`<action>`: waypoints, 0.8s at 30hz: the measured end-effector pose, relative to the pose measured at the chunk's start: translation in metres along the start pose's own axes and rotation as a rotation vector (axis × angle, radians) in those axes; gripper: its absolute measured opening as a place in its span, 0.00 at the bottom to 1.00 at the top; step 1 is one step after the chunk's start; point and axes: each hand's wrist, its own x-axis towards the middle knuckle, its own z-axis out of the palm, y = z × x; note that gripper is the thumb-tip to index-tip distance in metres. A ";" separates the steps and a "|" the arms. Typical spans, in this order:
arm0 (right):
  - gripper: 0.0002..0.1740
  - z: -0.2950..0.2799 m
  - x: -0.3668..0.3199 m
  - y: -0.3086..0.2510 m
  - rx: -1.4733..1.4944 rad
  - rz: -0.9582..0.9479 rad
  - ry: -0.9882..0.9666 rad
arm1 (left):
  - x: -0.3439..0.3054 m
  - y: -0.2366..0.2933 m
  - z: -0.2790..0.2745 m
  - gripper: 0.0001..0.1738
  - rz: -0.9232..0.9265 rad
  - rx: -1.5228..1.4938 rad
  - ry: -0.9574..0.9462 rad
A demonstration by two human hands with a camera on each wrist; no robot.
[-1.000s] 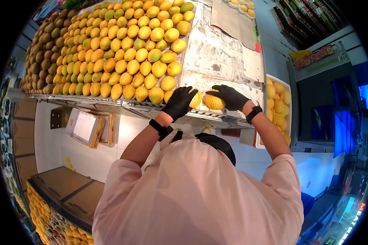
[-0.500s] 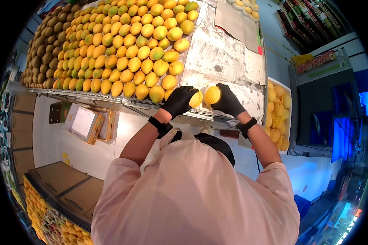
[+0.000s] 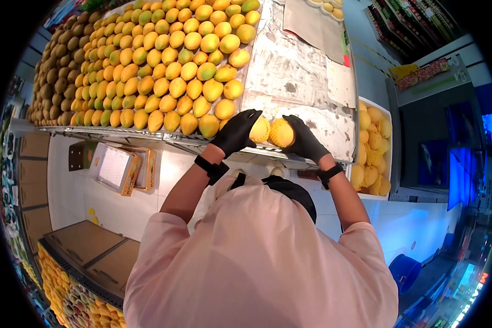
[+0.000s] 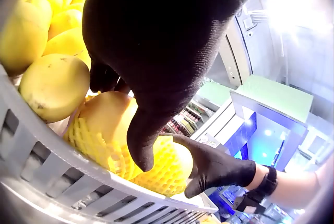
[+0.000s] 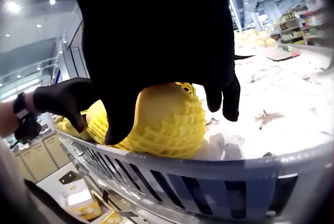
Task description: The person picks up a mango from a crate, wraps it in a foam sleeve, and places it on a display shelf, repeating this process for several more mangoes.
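Observation:
Two yellow fruits in yellow foam nets sit side by side at the stand's front edge. The left netted fruit (image 3: 259, 130) (image 4: 107, 125) is gripped by my black-gloved left hand (image 3: 237, 133) (image 4: 151, 41), thumb on the near side. Around the right netted fruit (image 3: 281, 133) (image 5: 169, 119) curls my gloved right hand (image 3: 306, 139) (image 5: 156, 36), holding it from the right. In the left wrist view the two fruits look close together, and a bare yellow mango (image 4: 55, 87) lies beside my left hand.
Rows of mangoes (image 3: 177, 87) cover the stand to the left, brown fruits (image 3: 54, 82) beyond. A slatted rail (image 5: 209, 182) runs along the front edge. Stained white sheeting (image 3: 290, 82) lies behind my hands. A box of netted fruit (image 3: 373, 145) stands at the right.
The right-hand fruit has turned and moved slightly left, closer to the left one. My right hand has shifted from above the fruit to its right side. The left hand stays at its fruit.

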 end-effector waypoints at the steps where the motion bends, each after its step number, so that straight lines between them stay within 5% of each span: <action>1: 0.56 0.001 -0.001 0.001 0.030 0.002 -0.010 | 0.000 0.002 -0.003 0.56 -0.008 -0.009 -0.014; 10: 0.63 -0.013 -0.012 0.012 0.202 0.109 -0.016 | -0.005 -0.003 -0.009 0.48 0.018 -0.042 0.029; 15: 0.59 -0.038 -0.031 0.011 0.267 0.234 -0.089 | -0.008 0.001 -0.012 0.36 0.053 -0.137 0.154; 19: 0.35 -0.045 -0.062 0.034 0.543 0.503 0.050 | -0.008 -0.002 -0.012 0.23 -0.012 -0.248 0.234; 21: 0.09 -0.043 -0.076 0.036 0.391 0.424 0.259 | -0.005 0.002 -0.011 0.13 -0.038 -0.210 0.325; 24: 0.14 -0.047 -0.100 0.033 0.492 0.667 0.305 | -0.003 0.006 -0.004 0.11 -0.046 -0.171 0.405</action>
